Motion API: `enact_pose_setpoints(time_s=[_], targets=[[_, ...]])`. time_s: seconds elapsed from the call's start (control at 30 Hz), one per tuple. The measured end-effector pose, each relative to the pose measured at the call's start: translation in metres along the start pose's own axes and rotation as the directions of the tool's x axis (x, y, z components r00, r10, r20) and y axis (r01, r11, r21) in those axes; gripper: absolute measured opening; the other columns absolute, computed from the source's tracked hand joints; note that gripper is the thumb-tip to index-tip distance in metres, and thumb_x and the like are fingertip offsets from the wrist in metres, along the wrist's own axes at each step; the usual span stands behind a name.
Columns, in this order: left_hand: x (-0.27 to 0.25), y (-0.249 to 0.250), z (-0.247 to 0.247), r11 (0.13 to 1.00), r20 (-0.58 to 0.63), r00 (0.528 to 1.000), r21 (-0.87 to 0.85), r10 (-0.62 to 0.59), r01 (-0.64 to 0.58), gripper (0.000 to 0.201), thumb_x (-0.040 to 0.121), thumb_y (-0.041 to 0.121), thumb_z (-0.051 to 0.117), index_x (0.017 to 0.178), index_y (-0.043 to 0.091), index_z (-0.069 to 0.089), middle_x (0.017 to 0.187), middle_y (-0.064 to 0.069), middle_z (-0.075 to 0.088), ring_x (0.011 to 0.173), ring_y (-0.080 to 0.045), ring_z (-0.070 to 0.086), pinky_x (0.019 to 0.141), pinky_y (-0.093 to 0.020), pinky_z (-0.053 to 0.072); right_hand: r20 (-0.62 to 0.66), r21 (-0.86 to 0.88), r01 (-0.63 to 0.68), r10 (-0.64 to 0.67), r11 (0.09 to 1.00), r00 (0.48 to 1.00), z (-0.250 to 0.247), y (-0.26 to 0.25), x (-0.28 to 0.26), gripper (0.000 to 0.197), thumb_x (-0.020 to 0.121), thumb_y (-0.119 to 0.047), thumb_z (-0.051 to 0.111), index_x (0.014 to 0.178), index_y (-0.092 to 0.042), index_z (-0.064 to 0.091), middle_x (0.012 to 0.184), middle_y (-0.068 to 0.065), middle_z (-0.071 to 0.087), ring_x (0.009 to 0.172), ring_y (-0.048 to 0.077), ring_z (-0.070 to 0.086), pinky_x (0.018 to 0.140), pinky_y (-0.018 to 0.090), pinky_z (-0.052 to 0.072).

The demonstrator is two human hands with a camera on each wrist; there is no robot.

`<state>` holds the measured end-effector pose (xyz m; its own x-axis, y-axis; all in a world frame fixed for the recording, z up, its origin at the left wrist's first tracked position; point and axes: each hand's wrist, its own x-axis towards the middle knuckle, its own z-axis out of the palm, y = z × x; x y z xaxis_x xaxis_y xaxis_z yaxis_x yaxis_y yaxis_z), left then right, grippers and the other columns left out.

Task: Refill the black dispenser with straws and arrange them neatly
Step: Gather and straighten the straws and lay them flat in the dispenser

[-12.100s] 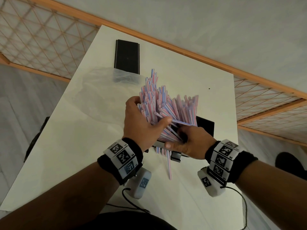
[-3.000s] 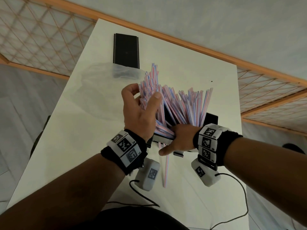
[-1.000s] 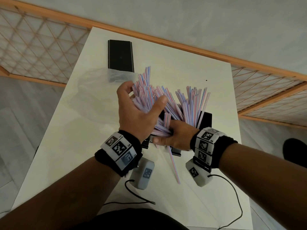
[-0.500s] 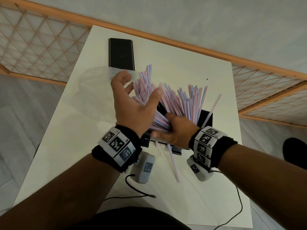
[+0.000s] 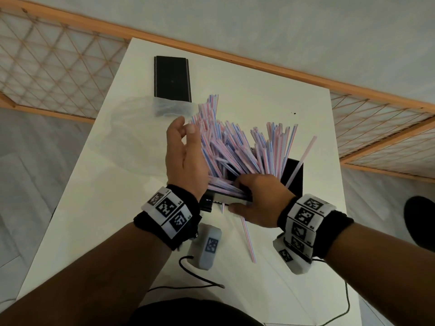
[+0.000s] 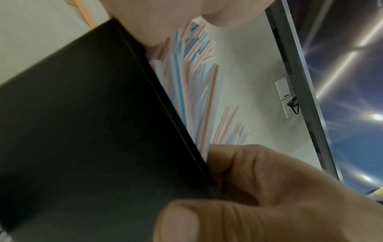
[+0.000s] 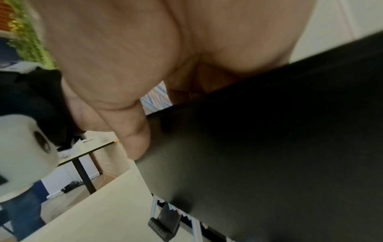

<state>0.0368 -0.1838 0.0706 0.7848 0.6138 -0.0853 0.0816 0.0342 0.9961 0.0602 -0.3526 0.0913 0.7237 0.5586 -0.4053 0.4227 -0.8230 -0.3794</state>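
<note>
The black dispenser (image 5: 294, 175) stands open-topped on the white table (image 5: 113, 220), stuffed with pink, blue and white striped straws (image 5: 235, 147) that fan out untidily above it. My left hand (image 5: 184, 125) is open and cupped against the left side of the fan, thumb touching the straws. My right hand (image 5: 237, 194) grips the dispenser's near rim. Its thumb (image 7: 134, 131) presses the outer black wall (image 7: 269, 147), and its fingers are hidden inside among the straw ends. One straw (image 5: 303, 156) leans out to the right. The left wrist view shows the dispenser wall (image 6: 82, 131) and the straws (image 6: 192, 78) behind it.
A loose straw (image 5: 247, 234) lies on the table in front of the dispenser. The flat black lid (image 5: 171, 78) lies at the far end, with a clear plastic bag (image 5: 141, 132) partly over it. Cables (image 5: 200, 281) trail at the near edge. Wooden lattice railings flank the table.
My left hand has let go of the straws it gripped a second ago and now lies open beside them. One straw has tipped out to the right. The right hand stays on the rim.
</note>
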Motion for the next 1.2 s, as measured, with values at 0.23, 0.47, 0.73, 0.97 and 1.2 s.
enact_pose_setpoints(time_s=[0.23,0.47,0.73,0.97,1.2], targets=[[0.006,0.009,0.003,0.981,-0.038,0.995,-0.174,-0.094,0.086,0.064,0.09,0.057,0.047,0.126,0.003,0.046,0.114,-0.011,0.053,0.1,-0.021,0.055,0.098,-0.044,0.049,0.199,-0.01,-0.079,0.079,0.997,0.977,0.004,-0.013,0.018,0.07,0.083,-0.057,0.068,0.138,-0.02,0.045,0.111,0.001,0.066,0.101,0.025,0.064,0.082,0.033,0.052],[0.001,0.008,0.0,0.991,0.058,0.996,-0.104,-0.075,0.081,0.084,0.078,0.068,0.05,0.135,0.008,0.043,0.119,0.005,0.053,0.102,-0.005,0.057,0.092,-0.025,0.046,0.302,0.08,-0.17,0.138,0.982,0.943,-0.002,-0.023,0.039,0.049,0.081,-0.046,0.076,0.118,-0.021,0.056,0.108,-0.002,0.064,0.096,0.02,0.061,0.083,0.033,0.049],[-0.002,0.007,-0.002,0.999,0.087,0.996,-0.027,-0.035,0.038,0.09,0.071,0.076,0.067,0.132,0.016,0.04,0.125,0.001,0.057,0.113,-0.006,0.061,0.1,-0.032,0.051,0.36,0.078,-0.188,0.148,0.979,0.921,-0.009,-0.027,0.041,0.071,0.086,-0.034,0.075,0.143,-0.012,0.039,0.133,0.002,0.054,0.121,0.023,0.053,0.088,0.022,0.037],[0.004,0.019,-0.004,0.997,0.031,0.998,0.053,0.056,-0.058,0.083,0.072,0.058,0.082,0.133,0.021,0.04,0.13,-0.003,0.057,0.114,-0.021,0.064,0.096,-0.042,0.056,0.079,0.248,-0.068,0.049,0.966,0.996,-0.01,-0.021,0.033,0.081,0.056,-0.084,0.066,0.118,-0.032,0.058,0.109,-0.011,0.067,0.101,0.014,0.064,0.091,0.037,0.052],[-0.005,0.007,0.0,0.983,0.01,0.999,0.178,0.038,-0.039,0.081,0.073,0.033,0.089,0.136,0.02,0.041,0.124,0.013,0.049,0.114,-0.003,0.053,0.104,-0.022,0.046,-0.036,0.008,0.003,-0.003,1.0,0.999,-0.024,-0.01,0.004,0.069,0.077,-0.051,0.078,0.131,-0.015,0.055,0.098,-0.01,0.063,0.09,0.013,0.062,0.073,0.017,0.039]])
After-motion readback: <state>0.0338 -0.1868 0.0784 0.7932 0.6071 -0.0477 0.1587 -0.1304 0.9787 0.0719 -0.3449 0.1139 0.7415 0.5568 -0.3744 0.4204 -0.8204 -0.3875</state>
